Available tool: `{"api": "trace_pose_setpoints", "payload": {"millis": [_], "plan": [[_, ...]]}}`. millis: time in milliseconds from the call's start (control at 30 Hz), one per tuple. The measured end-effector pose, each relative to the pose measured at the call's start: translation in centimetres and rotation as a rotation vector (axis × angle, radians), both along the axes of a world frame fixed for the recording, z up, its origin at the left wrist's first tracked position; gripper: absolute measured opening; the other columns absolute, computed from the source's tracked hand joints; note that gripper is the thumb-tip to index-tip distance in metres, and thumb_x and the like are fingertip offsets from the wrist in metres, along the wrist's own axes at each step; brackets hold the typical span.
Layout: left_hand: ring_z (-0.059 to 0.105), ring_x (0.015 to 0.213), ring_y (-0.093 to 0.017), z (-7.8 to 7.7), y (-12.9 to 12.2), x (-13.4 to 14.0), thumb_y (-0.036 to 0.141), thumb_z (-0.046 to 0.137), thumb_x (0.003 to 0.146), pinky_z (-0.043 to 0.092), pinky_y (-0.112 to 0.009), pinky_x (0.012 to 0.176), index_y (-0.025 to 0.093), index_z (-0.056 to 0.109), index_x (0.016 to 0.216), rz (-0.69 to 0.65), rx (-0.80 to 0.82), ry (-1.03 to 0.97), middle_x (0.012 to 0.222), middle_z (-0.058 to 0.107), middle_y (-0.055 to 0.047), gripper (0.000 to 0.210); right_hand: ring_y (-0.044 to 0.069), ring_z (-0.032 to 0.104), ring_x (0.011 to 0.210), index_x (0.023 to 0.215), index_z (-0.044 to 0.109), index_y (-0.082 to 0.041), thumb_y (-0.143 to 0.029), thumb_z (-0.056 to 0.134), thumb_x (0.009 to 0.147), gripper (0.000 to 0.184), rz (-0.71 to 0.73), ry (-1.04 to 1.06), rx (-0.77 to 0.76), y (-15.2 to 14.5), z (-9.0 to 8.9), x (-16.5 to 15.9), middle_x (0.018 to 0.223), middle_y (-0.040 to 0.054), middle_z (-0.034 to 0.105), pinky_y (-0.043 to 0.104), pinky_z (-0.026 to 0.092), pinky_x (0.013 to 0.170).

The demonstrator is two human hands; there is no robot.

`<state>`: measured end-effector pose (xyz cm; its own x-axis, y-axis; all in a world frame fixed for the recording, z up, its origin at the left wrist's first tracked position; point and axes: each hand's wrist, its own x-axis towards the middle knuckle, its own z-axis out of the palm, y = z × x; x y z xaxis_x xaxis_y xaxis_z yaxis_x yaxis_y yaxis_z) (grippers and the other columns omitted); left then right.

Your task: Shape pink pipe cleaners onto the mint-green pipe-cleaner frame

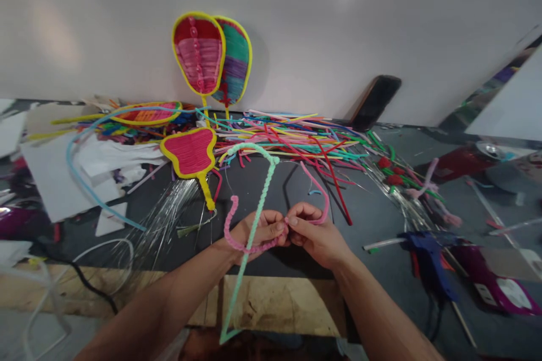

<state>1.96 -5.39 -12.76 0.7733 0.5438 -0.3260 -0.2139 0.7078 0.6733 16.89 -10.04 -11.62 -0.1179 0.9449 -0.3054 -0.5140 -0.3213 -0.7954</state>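
Both hands meet over the dark tabletop, pinching a pink pipe cleaner (324, 203). My left hand (266, 228) is closed on its twisted, beaded-looking stretch, which curves up to a free end at the left. Fingers of my right hand (311, 231) are closed on the same strand, close against the left fingertips; the smoother end arcs upward past them. A mint green pipe cleaner (260, 203), partly twisted and bent at the top, hangs across my left wrist. Whether it joins the pink one is unclear.
Finished pipe cleaner fans (199, 56) lean on the white wall behind. A smaller pink fan (190, 152) lies nearer. Loose pipe cleaners (292, 135) spread along the back, with a phone (376, 101) propped there. At right are a blue glue gun (432, 265) and a red can (466, 161).
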Motion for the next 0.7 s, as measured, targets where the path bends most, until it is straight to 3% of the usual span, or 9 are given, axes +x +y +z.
{"api": "trace_pose_setpoints", "payload": {"millis": [400, 600, 700], "plan": [[0.050, 0.052, -0.006, 0.14, -0.09, -0.11, 0.036, 0.079, 0.061, 0.033, -0.018, 0.051, 0.010, 0.061, 0.066, -0.046, 0.001, 0.069, 0.056, 0.058, 0.000, 0.032, 0.010, 0.060, 0.048, 0.067, 0.056, -0.017, -0.025, 0.077, 0.064, 0.022, 0.084, 0.069, -0.014, -0.03, 0.20, 0.11, 0.053, -0.0014, 0.063, 0.016, 0.027, 0.041], [0.051, 0.053, -0.007, 0.25, -0.08, -0.06, 0.036, 0.079, 0.061, 0.042, -0.023, 0.063, 0.010, 0.061, 0.066, -0.004, -0.050, 0.017, 0.055, 0.057, 0.000, 0.032, 0.003, 0.044, 0.040, 0.072, 0.062, -0.017, -0.027, 0.077, 0.064, 0.020, 0.018, 0.069, -0.022, -0.12, 0.21, 0.06, 0.055, -0.0043, 0.060, 0.017, 0.027, 0.041], [0.052, 0.053, -0.007, 0.26, -0.09, -0.05, 0.033, 0.079, 0.062, 0.041, -0.021, 0.060, 0.010, 0.061, 0.067, -0.003, -0.041, 0.005, 0.056, 0.058, -0.001, 0.030, 0.004, 0.045, 0.041, 0.073, 0.063, -0.017, -0.029, 0.076, 0.066, 0.019, 0.014, 0.085, -0.020, -0.15, 0.25, -0.14, 0.054, -0.0033, 0.061, 0.017, 0.028, 0.042]]}}
